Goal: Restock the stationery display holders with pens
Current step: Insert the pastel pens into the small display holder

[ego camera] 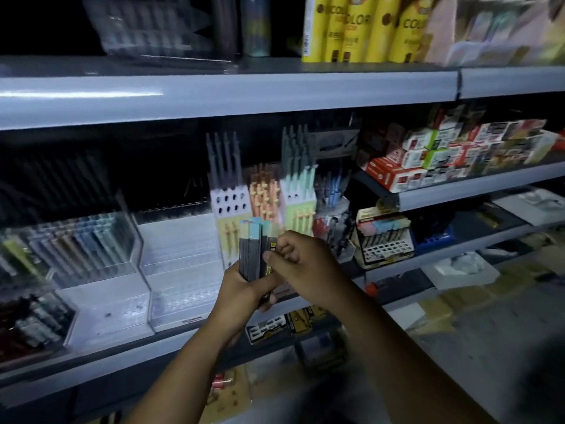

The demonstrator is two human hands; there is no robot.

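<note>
While the left hand (241, 287) grips a bundle of pens (251, 252) upright and the right hand (302, 264) pinches one at the bundle's right edge, the pastel display holder (219, 204) stands just behind them, its own pens upright too, closest to the left hand

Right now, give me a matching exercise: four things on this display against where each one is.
Things:
1 bundle of pens
2 yellow tubes
3 red-and-white boxes
4 clear tiered holder

Places:
A top shelf
B middle shelf, left of the bundle
C gripped in the left hand
D right-hand shelf

Pairs: 1-C, 2-A, 3-D, 4-B
</note>
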